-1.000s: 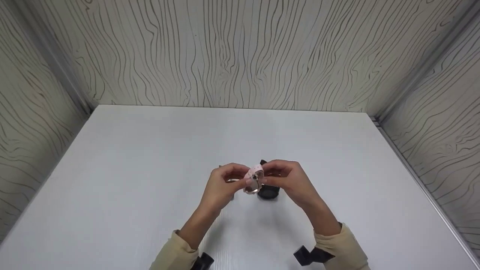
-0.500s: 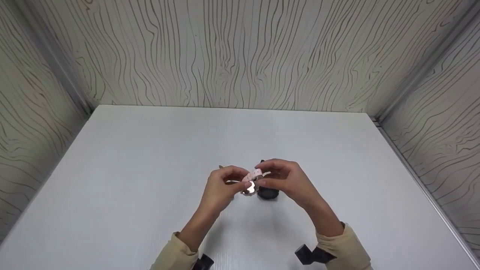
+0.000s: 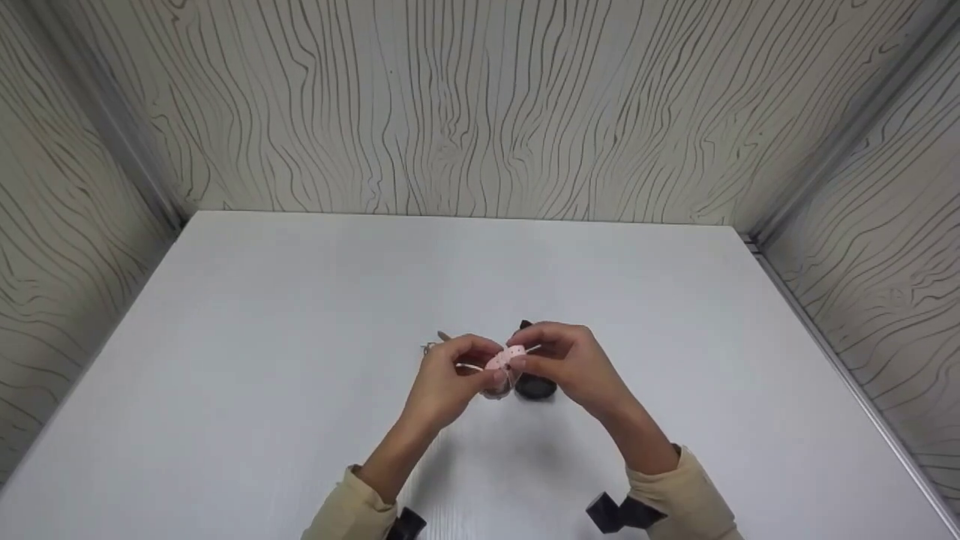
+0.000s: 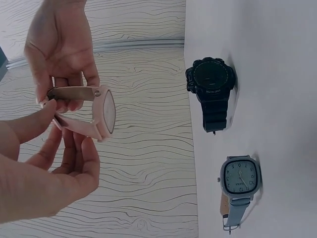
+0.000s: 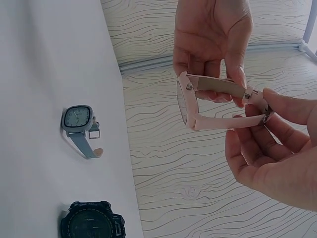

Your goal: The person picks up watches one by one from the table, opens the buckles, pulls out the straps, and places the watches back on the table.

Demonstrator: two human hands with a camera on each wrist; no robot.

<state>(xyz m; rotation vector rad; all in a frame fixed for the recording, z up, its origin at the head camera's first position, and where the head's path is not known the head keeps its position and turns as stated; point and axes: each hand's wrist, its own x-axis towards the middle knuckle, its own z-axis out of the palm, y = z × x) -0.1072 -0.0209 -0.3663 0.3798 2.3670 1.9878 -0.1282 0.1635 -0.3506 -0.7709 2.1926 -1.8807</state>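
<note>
A pink wristwatch (image 4: 103,116) is held up between both hands, its strap bent round into a loop with the dial facing away from the palms. My left hand (image 3: 442,379) pinches the strap near its ends with thumb and fingers. From the other side my right hand (image 3: 581,365) grips the strap at the buckle, its thumb on the strap end (image 5: 256,99). In the head view the strap covers part of the watch case. Behind the hands a black sports watch (image 4: 212,82) and a grey-blue square-dial watch (image 4: 240,176) lie on the white table.
The white table (image 3: 262,315) reaches back to wood-grain patterned panels (image 3: 450,105) behind and at both sides. Dark wrist mounts (image 3: 626,512) stick out from the beige sleeves (image 3: 686,491).
The pink watch has been tilted, so its shiny case back turned away and the dotted strap now faces up. The hands have shifted only slightly, and the strap end of the grey-blue watch shows more.
</note>
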